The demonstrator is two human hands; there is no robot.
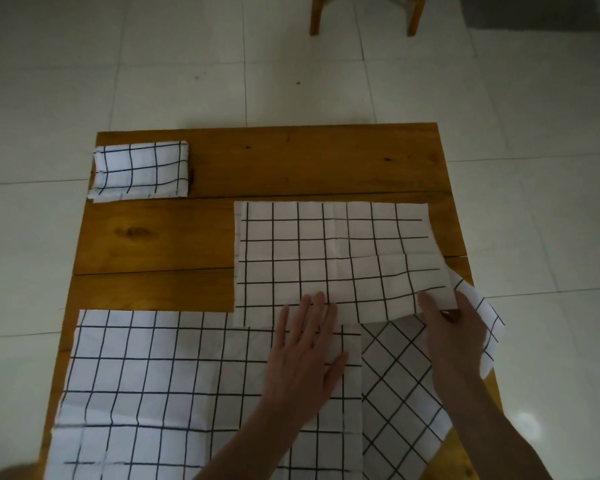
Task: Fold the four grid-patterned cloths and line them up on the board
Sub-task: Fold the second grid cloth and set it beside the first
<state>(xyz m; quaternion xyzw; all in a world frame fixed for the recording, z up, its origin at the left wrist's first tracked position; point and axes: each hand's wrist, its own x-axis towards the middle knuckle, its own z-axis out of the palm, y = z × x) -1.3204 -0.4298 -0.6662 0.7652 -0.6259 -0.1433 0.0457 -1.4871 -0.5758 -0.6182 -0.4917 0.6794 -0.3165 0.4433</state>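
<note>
A folded grid-patterned cloth (141, 171) lies at the far left corner of the wooden board (309, 161). A half-folded cloth (326, 251) sits right of centre. My left hand (305, 355) presses flat, fingers apart, on its near edge. My right hand (454, 330) pinches the near right corner of that cloth's top layer, lifted slightly. Beneath lie a large flat cloth (146, 393) at near left and a diagonal-lying cloth (399, 386) at near right, partly hidden by my arms.
The board rests over a pale tiled floor (222, 64). Wooden chair legs (364, 15) stand beyond the far edge. Bare wood shows along the board's far strip and its middle left.
</note>
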